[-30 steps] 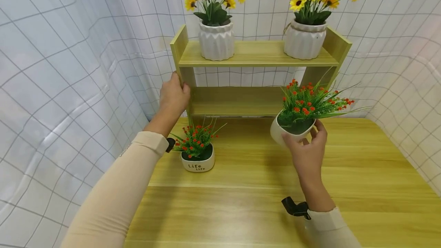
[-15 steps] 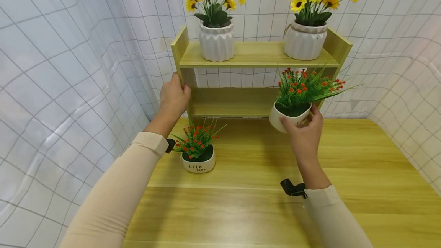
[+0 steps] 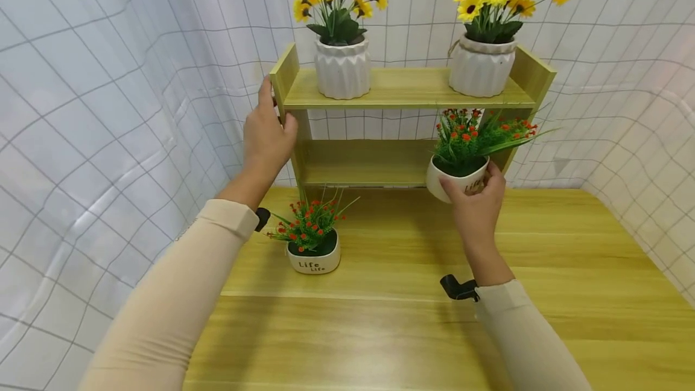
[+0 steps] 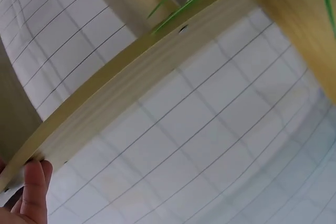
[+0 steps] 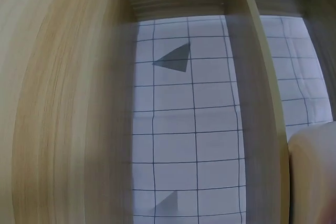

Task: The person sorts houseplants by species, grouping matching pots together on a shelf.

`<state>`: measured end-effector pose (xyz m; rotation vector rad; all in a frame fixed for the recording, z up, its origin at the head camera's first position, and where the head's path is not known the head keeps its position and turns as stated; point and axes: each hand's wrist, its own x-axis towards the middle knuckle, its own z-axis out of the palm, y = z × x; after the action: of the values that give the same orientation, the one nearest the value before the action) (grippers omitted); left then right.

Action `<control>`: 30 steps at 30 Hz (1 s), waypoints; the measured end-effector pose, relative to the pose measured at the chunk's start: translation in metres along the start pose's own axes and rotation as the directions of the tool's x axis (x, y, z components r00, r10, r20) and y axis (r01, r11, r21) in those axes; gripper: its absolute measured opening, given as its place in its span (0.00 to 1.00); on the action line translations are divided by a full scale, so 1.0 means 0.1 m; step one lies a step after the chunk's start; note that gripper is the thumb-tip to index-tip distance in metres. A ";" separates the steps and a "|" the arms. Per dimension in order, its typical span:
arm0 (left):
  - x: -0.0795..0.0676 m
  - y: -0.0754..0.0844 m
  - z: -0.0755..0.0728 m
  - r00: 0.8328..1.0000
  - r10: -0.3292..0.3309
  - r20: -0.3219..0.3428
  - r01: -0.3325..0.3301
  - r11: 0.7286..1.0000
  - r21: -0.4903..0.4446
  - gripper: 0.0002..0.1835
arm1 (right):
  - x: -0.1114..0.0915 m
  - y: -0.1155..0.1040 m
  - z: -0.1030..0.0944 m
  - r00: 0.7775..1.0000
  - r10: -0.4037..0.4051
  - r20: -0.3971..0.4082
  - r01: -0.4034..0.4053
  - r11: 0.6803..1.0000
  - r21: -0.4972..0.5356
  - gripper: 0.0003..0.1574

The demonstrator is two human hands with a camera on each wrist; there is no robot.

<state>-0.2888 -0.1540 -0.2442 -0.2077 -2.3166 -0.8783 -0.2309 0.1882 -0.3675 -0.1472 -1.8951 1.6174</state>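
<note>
My right hand (image 3: 480,216) grips a white pot of red flowers and grassy leaves, a potted plant (image 3: 447,186), at the right front of the wooden shelf (image 3: 407,84). The held pot tilts a little and overlaps the shelf's lower level; its white side (image 5: 315,156) shows at the lower right of the right wrist view. With my left hand (image 3: 266,140) I hold the shelf's left side panel, thumb at the front edge and index finger stretched up its outer face. The fingers (image 4: 34,187) press that panel in the left wrist view. A matching potted plant (image 3: 315,261) marked "Life" stands on the table, front left.
Two ribbed white pots of yellow flowers, one at the left (image 3: 342,68) and one at the right (image 3: 482,65), stand on the top level. The wooden table (image 3: 347,336) spreads in front. A white grid-patterned curtain (image 3: 108,137) surrounds the back and sides.
My right hand has carried the potted plant up and slightly left toward the shelf, turning it more upright. My left hand has shifted up the side panel, its index finger now extended.
</note>
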 end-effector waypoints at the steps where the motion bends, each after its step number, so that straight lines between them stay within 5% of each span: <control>1: 0.03 0.02 -0.02 1.000 0.015 -0.008 -0.015 1.000 0.009 0.39 | 0.01 0.01 0.01 1.000 -0.003 0.000 0.003 1.000 -0.001 0.60; 13: 0.19 0.13 -0.23 0.991 0.058 0.121 -0.070 0.993 0.100 0.45 | 0.15 0.01 0.07 1.000 -0.006 0.027 0.008 0.998 -0.069 0.60; 20: 0.26 0.22 -0.25 0.980 -0.032 0.195 -0.006 0.982 0.190 0.45 | 0.24 0.04 0.10 1.000 -0.005 0.031 0.009 0.989 -0.151 0.63; 30: 0.26 0.19 -0.22 0.987 -0.041 0.157 0.007 0.977 0.212 0.41 | 0.29 0.03 0.14 1.000 0.000 0.031 0.008 0.970 -0.243 0.66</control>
<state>-0.2912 -0.1557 -0.2053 -0.1646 -2.5469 -0.6398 -0.2619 0.1908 -0.3596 -0.2216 -2.1124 1.3863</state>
